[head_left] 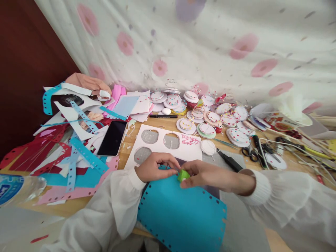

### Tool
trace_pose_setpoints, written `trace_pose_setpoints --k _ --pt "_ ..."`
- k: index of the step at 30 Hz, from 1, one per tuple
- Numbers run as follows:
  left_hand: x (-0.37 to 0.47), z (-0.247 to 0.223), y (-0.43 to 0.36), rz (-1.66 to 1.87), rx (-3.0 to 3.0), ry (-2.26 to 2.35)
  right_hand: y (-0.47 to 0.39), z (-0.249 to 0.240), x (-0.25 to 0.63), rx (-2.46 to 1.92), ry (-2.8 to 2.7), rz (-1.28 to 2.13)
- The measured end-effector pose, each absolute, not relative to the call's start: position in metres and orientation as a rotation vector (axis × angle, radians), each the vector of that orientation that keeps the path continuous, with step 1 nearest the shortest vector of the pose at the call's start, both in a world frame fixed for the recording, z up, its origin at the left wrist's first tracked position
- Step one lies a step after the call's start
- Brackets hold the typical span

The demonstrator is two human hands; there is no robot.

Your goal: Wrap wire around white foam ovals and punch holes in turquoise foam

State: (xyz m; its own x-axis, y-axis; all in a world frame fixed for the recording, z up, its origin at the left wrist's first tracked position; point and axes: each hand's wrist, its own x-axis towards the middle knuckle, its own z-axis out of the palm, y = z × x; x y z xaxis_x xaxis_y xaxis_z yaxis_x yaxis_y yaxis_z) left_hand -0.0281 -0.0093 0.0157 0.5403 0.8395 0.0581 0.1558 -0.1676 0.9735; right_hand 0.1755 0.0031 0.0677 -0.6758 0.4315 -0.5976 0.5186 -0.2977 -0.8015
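Note:
A blue sheet of paper (pixel 178 206), with small star-shaped holes along its edges, lies tilted in front of me over the table edge. My left hand (pixel 159 167) pinches the far edge of this sheet between thumb and fingers. Closed around a small green craft punch (pixel 183 175) is my right hand (pixel 199 174), which holds it at the sheet's far edge, close to the left fingertips. Behind both hands is a white sheet (pixel 170 154) with round cut-outs and red scribbles.
Paper scraps (pixel 86 150) and a phone (pixel 112 138) lie on the left, near a plastic bottle (pixel 18 190). Decorated paper discs (pixel 207 119) crowd the back. Scissors (pixel 250 154), a black-handled tool (pixel 229 161) and a paper bowl (pixel 288 120) are on the right.

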Motion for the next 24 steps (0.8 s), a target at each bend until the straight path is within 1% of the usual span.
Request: trace_pose_setpoints --k 6,13,17,21,24 --pt "-0.028 0.017 -0.01 0.722 1.69 0.875 0.005 0.066 0.178 1.157 1.941 -2.06" --pt "-0.029 0.019 -0.01 0.707 1.74 0.877 0.0 0.062 0.176 1.25 1.955 -1.994" --pt "-0.031 0.044 -0.012 0.63 1.832 0.912 0.002 0.061 0.178 1.186 2.05 -1.931" --pt "-0.022 0.074 -0.015 0.496 2.242 1.07 0.002 0.068 0.182 1.185 2.135 -1.8" --pt "-0.009 0.083 -0.014 0.326 2.445 1.072 -0.001 0.075 0.183 1.172 2.199 -1.779"
